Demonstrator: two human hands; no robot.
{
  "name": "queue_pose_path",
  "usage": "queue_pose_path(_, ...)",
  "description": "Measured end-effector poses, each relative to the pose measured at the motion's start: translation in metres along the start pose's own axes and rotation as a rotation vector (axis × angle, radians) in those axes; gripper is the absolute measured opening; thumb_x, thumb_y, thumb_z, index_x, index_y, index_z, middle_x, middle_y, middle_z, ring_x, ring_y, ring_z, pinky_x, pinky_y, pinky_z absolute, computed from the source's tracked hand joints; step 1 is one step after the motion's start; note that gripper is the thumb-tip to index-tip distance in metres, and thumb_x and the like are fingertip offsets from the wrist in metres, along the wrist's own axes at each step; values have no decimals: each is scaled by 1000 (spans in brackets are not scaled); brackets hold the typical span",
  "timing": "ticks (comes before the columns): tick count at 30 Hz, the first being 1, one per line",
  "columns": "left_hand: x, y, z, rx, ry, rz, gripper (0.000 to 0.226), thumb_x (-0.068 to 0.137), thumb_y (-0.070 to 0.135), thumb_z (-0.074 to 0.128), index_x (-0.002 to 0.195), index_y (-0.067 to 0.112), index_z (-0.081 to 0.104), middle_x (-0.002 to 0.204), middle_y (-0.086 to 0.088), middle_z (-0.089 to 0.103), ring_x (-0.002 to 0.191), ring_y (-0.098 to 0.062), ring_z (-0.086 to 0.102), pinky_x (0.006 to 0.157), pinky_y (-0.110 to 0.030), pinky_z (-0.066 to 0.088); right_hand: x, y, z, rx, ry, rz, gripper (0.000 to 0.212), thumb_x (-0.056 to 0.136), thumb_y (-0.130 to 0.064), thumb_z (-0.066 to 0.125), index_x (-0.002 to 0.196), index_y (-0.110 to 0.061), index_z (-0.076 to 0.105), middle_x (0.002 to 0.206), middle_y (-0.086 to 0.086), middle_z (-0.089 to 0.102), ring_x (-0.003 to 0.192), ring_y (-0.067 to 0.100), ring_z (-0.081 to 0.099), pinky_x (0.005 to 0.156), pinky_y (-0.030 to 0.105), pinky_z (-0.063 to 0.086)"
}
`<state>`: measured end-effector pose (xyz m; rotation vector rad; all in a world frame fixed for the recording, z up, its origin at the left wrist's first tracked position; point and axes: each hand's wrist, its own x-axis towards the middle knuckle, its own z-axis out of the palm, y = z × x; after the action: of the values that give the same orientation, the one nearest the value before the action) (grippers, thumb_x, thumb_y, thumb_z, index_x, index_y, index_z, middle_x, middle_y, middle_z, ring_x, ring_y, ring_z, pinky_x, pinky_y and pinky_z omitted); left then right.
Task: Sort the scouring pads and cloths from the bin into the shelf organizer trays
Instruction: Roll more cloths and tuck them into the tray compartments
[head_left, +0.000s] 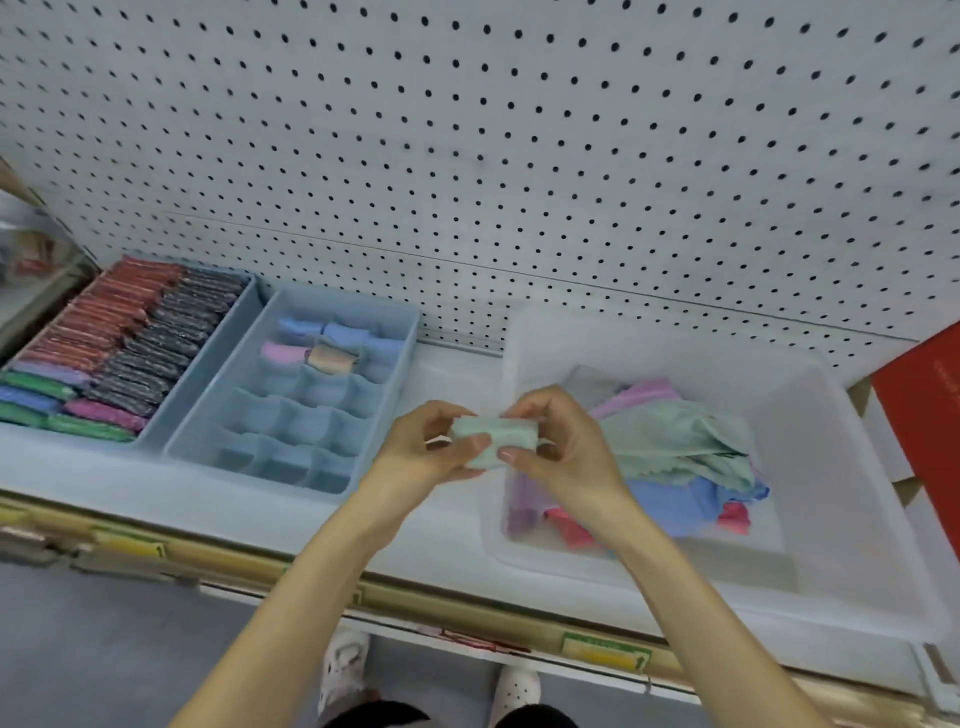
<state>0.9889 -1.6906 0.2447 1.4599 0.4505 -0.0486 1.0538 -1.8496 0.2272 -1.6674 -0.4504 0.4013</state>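
Two grips meet above the shelf (447, 525), between the divided organizer tray (291, 415) at left and the clear bin (857, 467) at right. Left grip (426, 447) and right grip (563, 447) each pinch one end of a small folded mint-green cloth (493, 439) between thumb and curled fingers, holding it just beside the bin's left wall. Loose cloths (675, 441) in green, pink, blue and red lie heaped in the bin. Folded cloths (332, 353) fill several far tray compartments; scouring pads (130, 343) stand in rows at far left.
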Motion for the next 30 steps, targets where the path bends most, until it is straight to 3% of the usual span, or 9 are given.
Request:
queue_pose_path(2,8,-1,-34,101,22,30,18,81,-3,72,92,9,65,88,-6,65,76,-14,62,66,-16,52,18,0,24,-96,-77,20,49,73,-7,74,103,-43,58,97,-8,64,93,11,63,81,24,51)
queue_pose_path(5,30,-1,-98,238,25,1,30,76,-1,77,91,21,63,85,-4,67,72,-10,64,66,-16,51,54,-6,73,-300,-183,40,31,79,-11,77,102,-26,65,94,-11,66,85,-3,59,76,12,43)
queue_pose_path(11,72,1,-205,227,-161,-6,30,84,-3,69,103,15,55,82,4,75,80,-8,68,72,-20,52,116,-11,148,-599,-347,109,15,85,-21,70,99,-19,64,88,-5,64,78,12,55,72,28,43)
queue_pose_path(16,106,-12,-271,637,192,216,20,93,10,61,112,16,59,114,2,65,107,-14,60,94,-29,44,161,12,159,-756,11,203,21,85,-12,62,102,-17,50,97,3,65,86,26,58,73,35,44)
queue_pose_path(20,128,-40,-302,1080,91,358,42,92,9,60,134,11,52,143,-10,47,131,-28,43,112,-36,30,191,36,168,-1172,66,131,22,84,-13,63,106,-15,59,92,8,68,91,31,60,76,33,34)
queue_pose_path(23,137,-56,-306,1298,49,388,44,97,20,52,140,15,49,148,-14,43,137,-31,40,114,-47,28,202,48,177,-1525,-73,88,41,45,-14,87,80,-18,66,59,1,62,64,25,60,66,29,41)
queue_pose_path(26,139,-59,-306,1367,68,385,50,100,33,27,142,15,48,147,-12,45,135,-28,43,114,-45,28,205,58,181,-1646,-88,-7,51,17,-7,84,61,-20,61,41,-5,48,43,20,51,56,25,39)
queue_pose_path(28,138,-62,-306,1384,76,381,54,99,33,21,141,13,49,144,-13,48,133,-28,46,113,-45,29,207,53,188,-1692,-144,29,47,25,-8,83,64,-22,60,44,-6,51,45,19,52,59,25,36)
queue_pose_path(30,139,-64,-306,1411,87,387,53,100,32,21,140,12,49,139,-14,54,130,-29,49,113,-44,29,209,48,192,-1700,-241,95,34,59,-9,76,86,-23,61,68,-3,64,67,21,61,71,30,31)
